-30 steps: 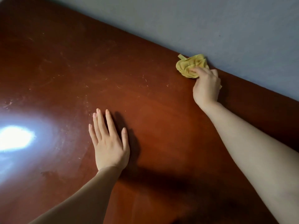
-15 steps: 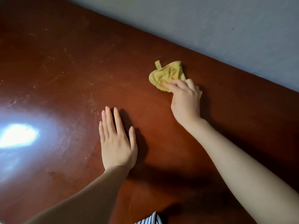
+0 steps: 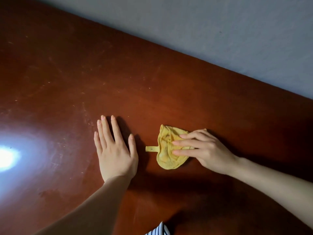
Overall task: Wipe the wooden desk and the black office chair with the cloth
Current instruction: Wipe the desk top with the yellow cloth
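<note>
A reddish-brown wooden desk (image 3: 152, 82) fills most of the view. A small yellow cloth (image 3: 166, 150) with a loop tab lies crumpled on it, near the middle. My right hand (image 3: 203, 151) presses down on the cloth with straight fingers laid across its right half. My left hand (image 3: 115, 150) rests flat on the bare desk just left of the cloth, fingers straight and spread a little. The black office chair is not in view.
A grey wall (image 3: 220, 31) runs along the desk's far edge. A bright light reflection (image 3: 6, 157) shines on the desk at the left. A striped piece of clothing (image 3: 159, 230) shows at the bottom edge. Faint scratches mark the desk surface.
My right hand has dragged the cloth from the desk's far edge by the wall back toward me, stopping beside my left hand. The cloth now lies flatter. My left hand stayed in place.
</note>
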Action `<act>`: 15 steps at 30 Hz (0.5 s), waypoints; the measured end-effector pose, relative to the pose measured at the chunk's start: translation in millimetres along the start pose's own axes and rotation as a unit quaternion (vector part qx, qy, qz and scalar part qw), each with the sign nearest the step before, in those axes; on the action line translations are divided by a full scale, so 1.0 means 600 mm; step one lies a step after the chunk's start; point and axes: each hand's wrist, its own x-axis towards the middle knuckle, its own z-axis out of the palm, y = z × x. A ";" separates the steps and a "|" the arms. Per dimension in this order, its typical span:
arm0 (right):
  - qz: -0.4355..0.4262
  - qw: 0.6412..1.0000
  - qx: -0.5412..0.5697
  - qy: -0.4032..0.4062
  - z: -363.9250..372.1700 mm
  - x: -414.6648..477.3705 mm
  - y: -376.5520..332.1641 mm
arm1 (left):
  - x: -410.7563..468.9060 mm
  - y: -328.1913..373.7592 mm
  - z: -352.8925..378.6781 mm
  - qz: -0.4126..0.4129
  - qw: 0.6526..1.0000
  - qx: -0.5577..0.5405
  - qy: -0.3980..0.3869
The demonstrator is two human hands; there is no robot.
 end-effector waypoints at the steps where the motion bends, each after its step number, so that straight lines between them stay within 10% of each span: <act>1: 0.005 1.000 -0.009 0.008 -0.008 0.006 0.019 | 0.000 0.000 0.000 0.001 1.000 -0.002 0.000; 9: 0.204 0.966 -0.108 0.115 -0.079 0.060 0.201 | 0.000 -0.001 0.000 0.007 1.000 -0.004 0.001; 15: 0.469 0.840 -0.109 0.251 -0.073 0.098 0.235 | 0.005 -0.001 0.002 0.020 1.000 -0.008 -0.001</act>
